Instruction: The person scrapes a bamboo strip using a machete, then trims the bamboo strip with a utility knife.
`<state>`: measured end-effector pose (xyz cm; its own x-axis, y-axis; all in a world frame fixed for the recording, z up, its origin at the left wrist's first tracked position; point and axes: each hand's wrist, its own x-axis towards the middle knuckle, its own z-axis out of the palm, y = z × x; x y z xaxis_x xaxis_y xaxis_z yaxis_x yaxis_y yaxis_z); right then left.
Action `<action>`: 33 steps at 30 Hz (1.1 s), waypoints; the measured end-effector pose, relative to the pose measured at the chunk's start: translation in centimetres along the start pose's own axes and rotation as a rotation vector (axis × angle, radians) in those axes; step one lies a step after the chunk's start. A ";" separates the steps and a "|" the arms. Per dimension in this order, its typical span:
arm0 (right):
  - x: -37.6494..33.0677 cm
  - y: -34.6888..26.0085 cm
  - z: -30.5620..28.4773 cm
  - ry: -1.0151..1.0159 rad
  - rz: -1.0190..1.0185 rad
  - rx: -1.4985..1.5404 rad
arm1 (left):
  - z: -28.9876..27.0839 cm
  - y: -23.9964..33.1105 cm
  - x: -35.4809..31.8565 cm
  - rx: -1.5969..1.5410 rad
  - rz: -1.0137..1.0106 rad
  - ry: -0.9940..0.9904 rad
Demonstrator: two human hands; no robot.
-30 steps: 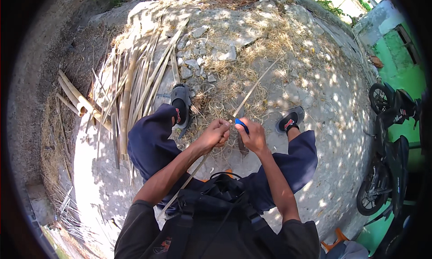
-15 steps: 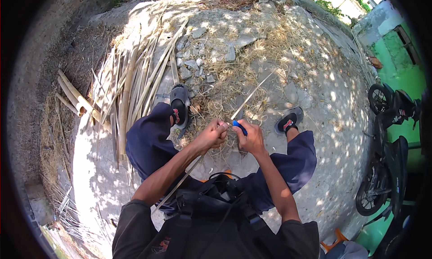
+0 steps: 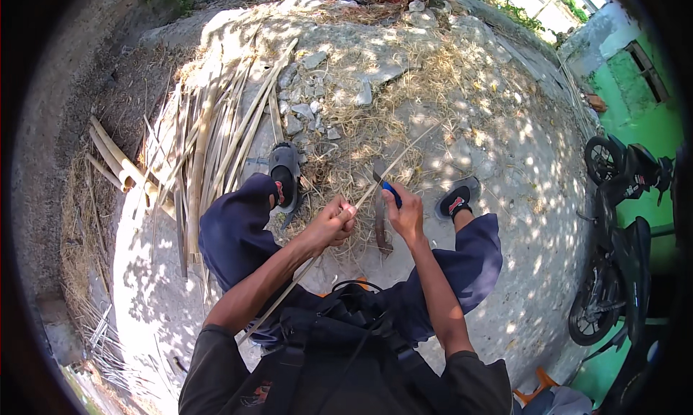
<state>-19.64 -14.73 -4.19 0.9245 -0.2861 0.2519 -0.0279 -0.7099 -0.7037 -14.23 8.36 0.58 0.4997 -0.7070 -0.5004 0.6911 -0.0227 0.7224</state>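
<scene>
Left grip: I see the left hand (image 3: 332,224) closed in a pinch-fist around a long thin pale bamboo strip (image 3: 410,146).
Right grip: right hand (image 3: 406,210) wrapped around the handle of a blue-handled knife (image 3: 392,193), fingers curled, dark blade pointing up-left.
Strip: slants from beyond the knife, down through the left fist, under the left forearm, to the lap. Blade sits right at it; I can't tell if the edge touches.
Change, last half second: hands were nearly together; now there's a clear gap, knife away from the left fingertips, farther up the strip.
Between the feet: brown-handled tool (image 3: 381,231) on the ground, now more exposed in that gap; dry curly shavings (image 3: 346,155) around.
Feet: left black-grey shoe (image 3: 284,173), right black-grey shoe (image 3: 462,196), either side.
Left side: heap of split bamboo slats (image 3: 204,144), thick bamboo poles (image 3: 119,155) beside it.
Right side: black motorbike (image 3: 610,271) by a green wall (image 3: 628,112), well apart.
Blocking my view: left forearm over part of the strip; black bag (image 3: 332,325) fills lower middle.
</scene>
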 end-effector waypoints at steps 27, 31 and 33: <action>2.4 17.4 0.6 0.129 0.371 0.139 | -3.5 -0.9 -17.8 0.176 -0.165 0.067; 3.3 14.9 -1.9 -0.304 0.905 1.396 | -3.9 -1.5 -17.1 0.254 -0.138 0.114; 3.4 14.8 -3.2 -0.313 0.952 1.970 | -3.7 -1.8 -16.5 0.287 -0.126 0.087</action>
<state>-18.15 -28.31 -11.64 0.8931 0.1735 -0.4150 -0.2555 0.9550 -0.1505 -21.77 22.69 5.70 0.4709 -0.6235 -0.6241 0.5807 -0.3135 0.7513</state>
